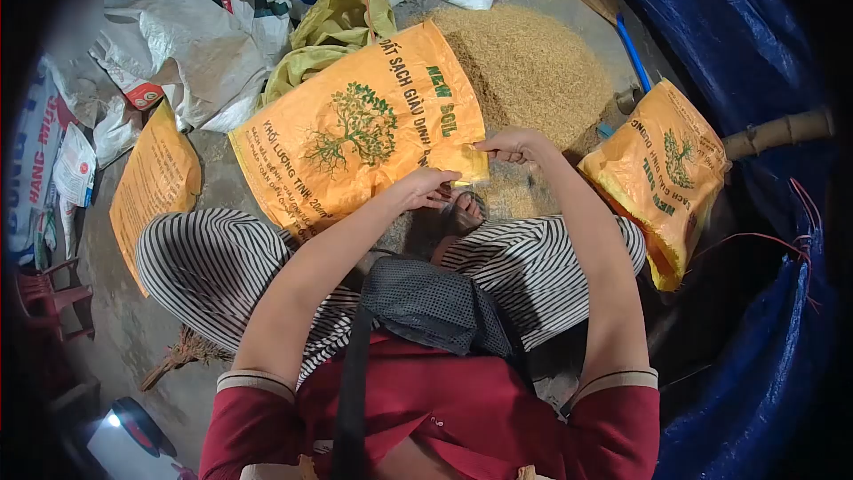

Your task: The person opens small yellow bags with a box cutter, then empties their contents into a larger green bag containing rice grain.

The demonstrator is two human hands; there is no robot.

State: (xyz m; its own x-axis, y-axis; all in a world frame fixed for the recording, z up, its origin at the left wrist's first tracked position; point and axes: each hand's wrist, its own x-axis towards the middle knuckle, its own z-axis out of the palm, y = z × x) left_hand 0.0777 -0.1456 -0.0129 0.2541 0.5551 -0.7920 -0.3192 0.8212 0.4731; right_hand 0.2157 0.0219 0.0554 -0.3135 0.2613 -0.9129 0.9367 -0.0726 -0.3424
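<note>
The left hand [433, 187] and the right hand [511, 144] are both closed on the near corner of the orange sack [355, 133], close to each other. The sack lies beyond the left hand, the grain pile [533, 62] beyond the right hand

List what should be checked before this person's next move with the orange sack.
1. Right hand pinches the corner of the orange New Soil sack: ok.
2. Left hand grips the same edge: ok.
3. Sack lying flat, printed side up: ok.
4. Sack mouth open: cannot tell.
5. Grain pile right beside the sack: ok.
6. Second orange sack apart from both hands: ok.
</note>
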